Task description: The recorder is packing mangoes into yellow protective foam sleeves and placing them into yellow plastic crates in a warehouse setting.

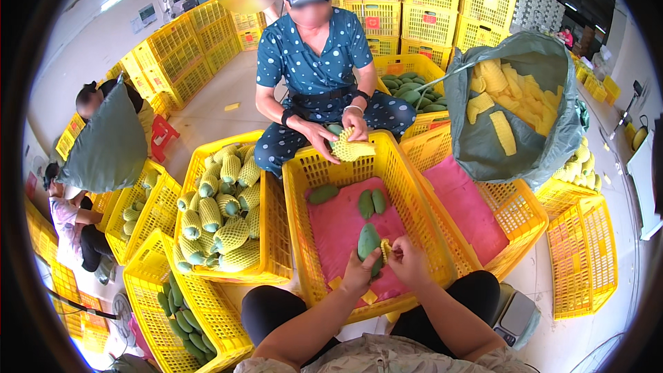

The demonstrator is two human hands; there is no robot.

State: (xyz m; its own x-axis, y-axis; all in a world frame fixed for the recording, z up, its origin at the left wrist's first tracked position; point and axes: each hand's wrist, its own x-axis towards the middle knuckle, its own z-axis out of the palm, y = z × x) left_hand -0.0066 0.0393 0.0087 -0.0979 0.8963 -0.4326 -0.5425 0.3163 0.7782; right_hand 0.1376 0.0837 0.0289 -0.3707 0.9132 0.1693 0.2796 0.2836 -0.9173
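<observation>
My left hand (360, 273) grips a green mango (369, 243) over a yellow plastic crate (432, 248) lined with pink sheeting (331, 238). Beside that fruit, my right hand (408, 264) pinches a small yellow foam net sleeve (386, 250), bunched up at the mango's side. Two bare mangoes (372, 204) lie together farther back on the lining, and another mango (323, 194) rests near the crate's left wall. Across from me, a person's hands (331, 137) hold a mango partly inside a foam net (354, 146).
Left stands a crate of netted mangoes (220, 212); below it, a crate holds bare mangoes (184, 316). A grey-green sack of foam nets (513, 109) sits on a pink-lined crate (466, 207) at right. A scale (513, 316) is by my right knee. Stacked crates (404, 10) line the back.
</observation>
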